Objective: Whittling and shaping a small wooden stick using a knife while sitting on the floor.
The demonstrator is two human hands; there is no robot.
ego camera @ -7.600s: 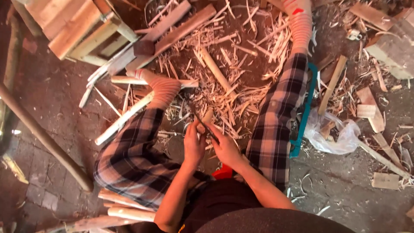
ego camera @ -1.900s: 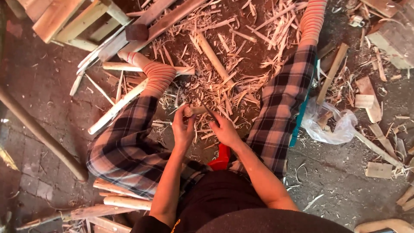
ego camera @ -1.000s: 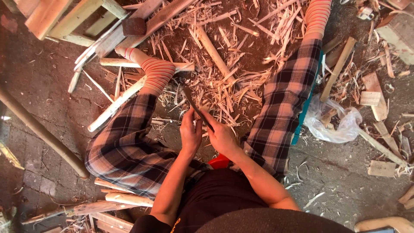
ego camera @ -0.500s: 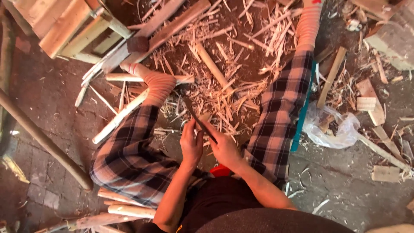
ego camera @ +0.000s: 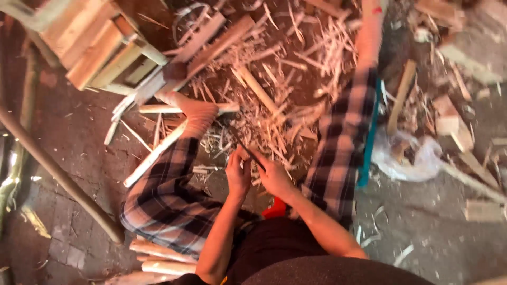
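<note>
whittling on the floor, both hands on one dark stick

the thin dark stick [ego camera: 247,150] sits right between the two hands, slanting up and away from them toward the heap of shavings. the left hand [ego camera: 237,174] is curled around its near end, fingers pressed together on it; the right hand [ego camera: 274,177] closes over the same end from the other side, touching the left. whether a blade is in there too i cannot tell, the picture is blurred.

the stick looks narrow, straight and darker than the pale wood around it, its far tip pointing at the striped orange sock [ego camera: 198,113] on the left foot.

the person sits with legs spread in black-and-white checked trousers [ego camera: 169,195], a small red object [ego camera: 274,208] on the ground just under the wrists. between the legs lies a pile of pale wood shavings and splinters [ego camera: 274,105].

a crumpled clear plastic bag [ego camera: 404,158] lies just right of the right leg, with something brownish inside that i cannot make out. a slatted wooden crate [ego camera: 97,45] stands at the upper left. a long grey pole [ego camera: 58,177] crosses the brick floor on the left, and peeled pale sticks [ego camera: 158,253] lie beside the left hip.
</note>
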